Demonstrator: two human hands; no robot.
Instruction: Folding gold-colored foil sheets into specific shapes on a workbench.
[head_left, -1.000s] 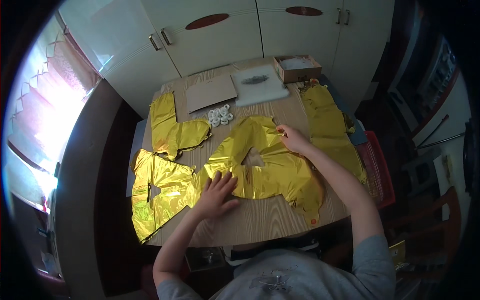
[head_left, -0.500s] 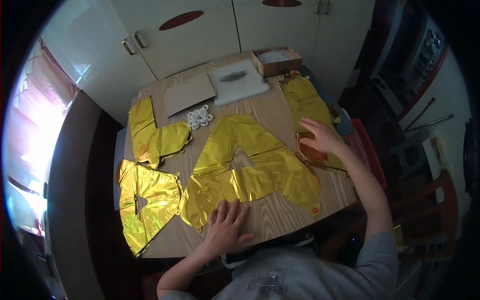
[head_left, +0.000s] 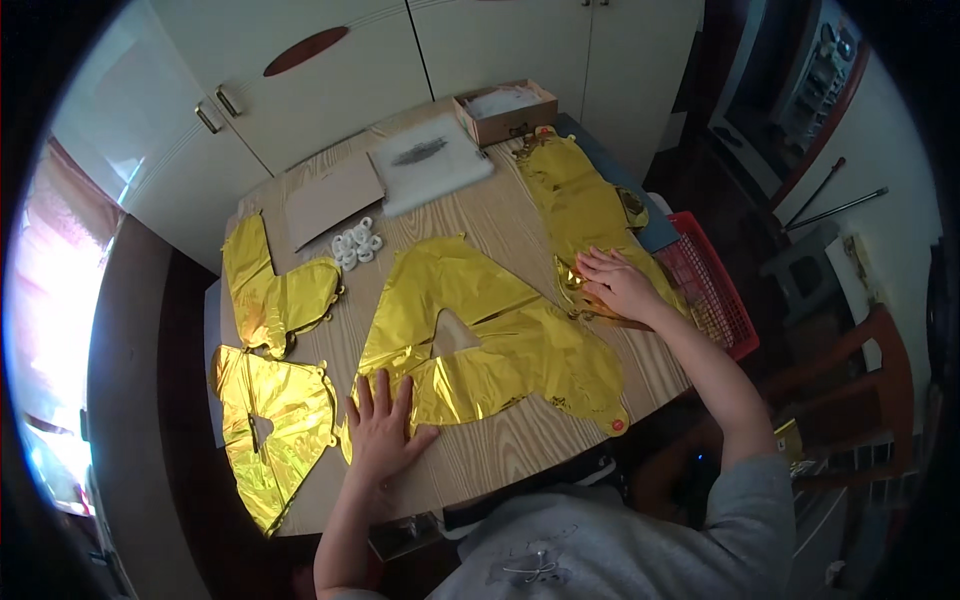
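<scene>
On wood-grained tabletop (head_left: 490, 450), pale cabinets (head_left: 490, 40) beyond, gold foil (head_left: 520, 350), left grip (head_left: 385, 436) wide, right grip (head_left: 622, 287) wide

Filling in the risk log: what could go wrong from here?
The A-shaped gold foil could crease or drag if the left hand, lying over its left leg, shifts. The right-side foil may bunch under the right hand. The lower-left foil, at the edge of the table, could slip off if nudged.

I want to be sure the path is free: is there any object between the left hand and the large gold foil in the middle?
Nothing visible stands between them: the fingers of the left hand lie over the lower left part of the large gold foil.
</scene>
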